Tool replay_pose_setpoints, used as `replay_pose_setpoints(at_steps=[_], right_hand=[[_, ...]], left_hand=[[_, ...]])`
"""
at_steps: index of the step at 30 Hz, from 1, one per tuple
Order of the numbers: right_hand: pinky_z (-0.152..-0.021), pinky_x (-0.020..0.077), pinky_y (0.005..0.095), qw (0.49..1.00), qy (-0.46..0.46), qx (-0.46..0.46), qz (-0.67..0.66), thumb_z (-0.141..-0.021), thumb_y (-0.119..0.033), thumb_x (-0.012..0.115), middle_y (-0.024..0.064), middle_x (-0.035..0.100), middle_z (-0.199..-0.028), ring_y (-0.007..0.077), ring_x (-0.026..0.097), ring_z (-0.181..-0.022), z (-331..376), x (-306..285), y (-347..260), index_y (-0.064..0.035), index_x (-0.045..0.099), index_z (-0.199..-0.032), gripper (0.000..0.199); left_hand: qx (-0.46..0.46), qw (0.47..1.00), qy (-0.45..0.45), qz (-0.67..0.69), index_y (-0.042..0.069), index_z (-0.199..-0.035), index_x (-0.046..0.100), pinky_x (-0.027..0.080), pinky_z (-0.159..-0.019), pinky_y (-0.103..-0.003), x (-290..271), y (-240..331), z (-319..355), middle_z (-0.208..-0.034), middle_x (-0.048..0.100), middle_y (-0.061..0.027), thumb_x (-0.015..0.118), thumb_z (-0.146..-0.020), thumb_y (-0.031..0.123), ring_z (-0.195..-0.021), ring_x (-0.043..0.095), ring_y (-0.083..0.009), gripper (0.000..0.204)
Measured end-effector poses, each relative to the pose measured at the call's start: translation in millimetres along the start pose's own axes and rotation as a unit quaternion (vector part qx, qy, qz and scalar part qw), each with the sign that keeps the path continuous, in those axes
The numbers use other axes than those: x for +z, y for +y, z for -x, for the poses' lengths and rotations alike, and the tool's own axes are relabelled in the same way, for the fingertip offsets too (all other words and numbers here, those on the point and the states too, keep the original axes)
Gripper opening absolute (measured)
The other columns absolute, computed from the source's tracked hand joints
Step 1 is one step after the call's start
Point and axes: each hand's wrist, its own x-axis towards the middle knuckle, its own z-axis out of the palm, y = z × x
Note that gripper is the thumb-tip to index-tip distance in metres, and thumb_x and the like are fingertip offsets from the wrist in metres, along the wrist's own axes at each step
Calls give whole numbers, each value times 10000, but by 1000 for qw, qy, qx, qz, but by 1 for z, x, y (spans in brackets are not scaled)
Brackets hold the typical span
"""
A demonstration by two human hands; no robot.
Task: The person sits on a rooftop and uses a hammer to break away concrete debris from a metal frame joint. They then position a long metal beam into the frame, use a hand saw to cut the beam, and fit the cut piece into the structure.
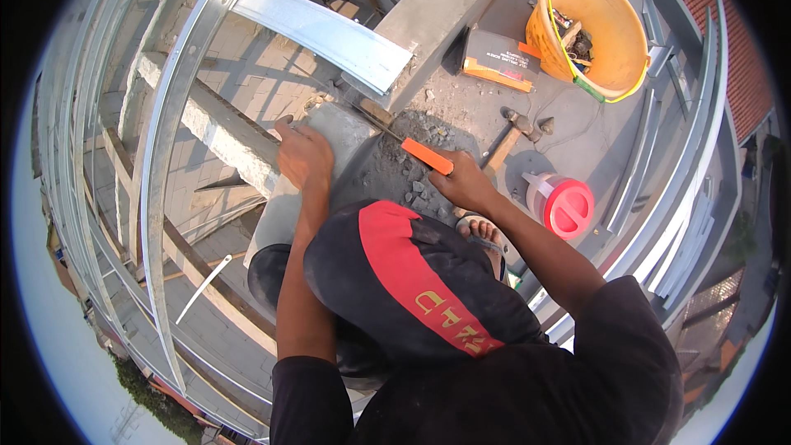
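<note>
My right hand (463,185) is closed around an orange-handled tool (428,156) with a thin metal shaft. Its far end reaches the corner where the grey concrete ledge (344,125) meets a wall; I cannot make out its exact kind. On the ledge lies my left hand (305,158), empty, with its fingers spread toward the far edge. Broken rubble and grey grit (418,185) cover the floor between the ledge and my right hand. Just beyond that hand is a hammer (512,137) with a wooden handle.
An orange bucket (616,21) with debris inside stands at the far right, beside a cardboard box (500,60). A clear jug with a red lid (568,208) is near my right forearm. Metal channels (325,33) and wooden beams (216,128) span an open drop on the left.
</note>
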Motion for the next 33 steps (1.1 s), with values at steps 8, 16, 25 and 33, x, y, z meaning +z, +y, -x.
replay_pose_setpoints(at_steps=[8,16,25,33], right_hand=[[-765,559,558,996,-24,44,72,-863,-155,674,236,702,-785,469,681,-750,22,1,-19,-137,571,-1451,598],[-824,560,533,998,6,47,40,-860,-157,643,244,708,-841,474,680,-839,12,-12,-24,-98,649,-1342,486],[-677,533,395,991,-48,101,-68,-856,-94,595,175,660,-746,261,655,-653,18,-14,2,-25,685,-1281,440],[-687,534,297,974,189,-105,64,-856,48,622,117,731,-1040,175,656,-699,88,-65,-60,16,496,-1505,662]], left_hand=[[7,1000,-4,8,29,-1260,543,512,-828,-532,-5,-2,2,-873,731,-289,471,-1010,222,-862,713,-458,324],[-8,1000,-13,6,34,-1267,541,498,-875,-523,-1,-5,1,-891,738,-281,462,-1013,218,-882,714,-453,324],[7,1000,-2,-19,46,-1263,550,513,-846,-525,2,-7,-2,-875,741,-270,457,-1015,216,-865,722,-441,314],[19,1000,12,-2,53,-1236,558,519,-802,-537,4,-10,-2,-849,738,-264,456,-1015,211,-837,721,-441,290]])
